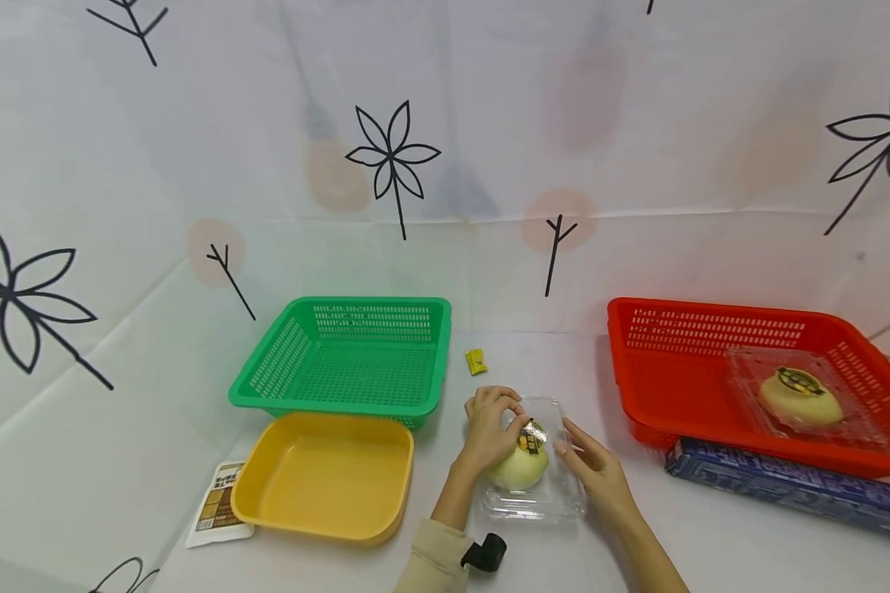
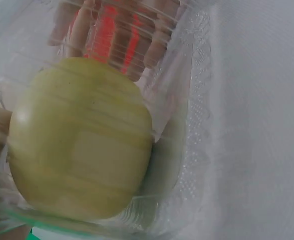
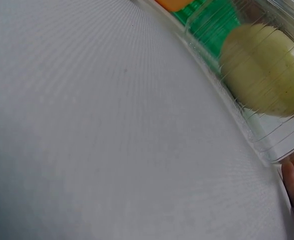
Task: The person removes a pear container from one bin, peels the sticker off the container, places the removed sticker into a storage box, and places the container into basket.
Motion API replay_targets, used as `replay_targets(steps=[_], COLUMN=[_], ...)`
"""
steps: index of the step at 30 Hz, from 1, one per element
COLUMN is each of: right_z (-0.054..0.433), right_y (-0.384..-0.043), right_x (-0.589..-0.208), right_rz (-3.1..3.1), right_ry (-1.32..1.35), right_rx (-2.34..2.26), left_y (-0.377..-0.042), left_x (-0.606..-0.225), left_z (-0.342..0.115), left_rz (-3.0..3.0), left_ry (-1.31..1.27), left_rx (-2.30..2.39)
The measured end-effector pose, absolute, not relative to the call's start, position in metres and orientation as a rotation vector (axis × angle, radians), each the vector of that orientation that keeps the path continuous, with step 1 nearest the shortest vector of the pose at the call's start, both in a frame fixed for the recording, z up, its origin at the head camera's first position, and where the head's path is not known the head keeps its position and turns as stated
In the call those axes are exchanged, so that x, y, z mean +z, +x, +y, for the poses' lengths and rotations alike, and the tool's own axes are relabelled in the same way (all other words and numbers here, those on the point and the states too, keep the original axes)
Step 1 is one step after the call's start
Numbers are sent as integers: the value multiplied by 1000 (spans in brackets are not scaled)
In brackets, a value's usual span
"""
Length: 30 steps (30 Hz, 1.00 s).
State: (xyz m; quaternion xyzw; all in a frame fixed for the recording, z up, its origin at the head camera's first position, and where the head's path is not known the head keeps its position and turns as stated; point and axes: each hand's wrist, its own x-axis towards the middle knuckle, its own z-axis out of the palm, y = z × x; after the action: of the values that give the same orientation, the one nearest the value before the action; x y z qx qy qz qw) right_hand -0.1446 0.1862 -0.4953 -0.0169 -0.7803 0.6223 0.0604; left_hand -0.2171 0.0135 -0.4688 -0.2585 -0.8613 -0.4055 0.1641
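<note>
A clear plastic box [image 1: 564,494] stands on the white table in front of me, with a round, pale yellow-green fruit [image 1: 517,471] inside. The fruit bears a black-and-gold label on top. My left hand [image 1: 489,428] grips the box's left side, its thumb reaching over toward the label. At the opposite side my right hand [image 1: 601,473] holds the box edge between thumb and fingers. Through the clear plastic, the left wrist view shows the fruit [image 2: 79,145] close up, with fingers behind it. The right wrist view has the fruit [image 3: 262,70] behind the ribbed wall.
A green basket [image 1: 341,409] and a yellow tub [image 1: 356,539] stand at left; a white packet [image 1: 218,511] lies partly under the tub. Behind the box lies a small yellow sachet [image 1: 476,361]. At right, a red basket [image 1: 675,371] holds another boxed fruit [image 1: 801,399], with a long blue carton [image 1: 786,486] before it.
</note>
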Motion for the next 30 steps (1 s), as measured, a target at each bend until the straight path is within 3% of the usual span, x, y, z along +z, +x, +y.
replay_targets(steps=[30], right_z=[187], right_y=[-145], right_x=[-500], right_rz=[-2367], right_ry=[-77], right_rx=[1885], left_y=[-218], left_x=[-467], left_z=[12], left_rz=[-2490], left_ry=[-671], left_rx=[-1316])
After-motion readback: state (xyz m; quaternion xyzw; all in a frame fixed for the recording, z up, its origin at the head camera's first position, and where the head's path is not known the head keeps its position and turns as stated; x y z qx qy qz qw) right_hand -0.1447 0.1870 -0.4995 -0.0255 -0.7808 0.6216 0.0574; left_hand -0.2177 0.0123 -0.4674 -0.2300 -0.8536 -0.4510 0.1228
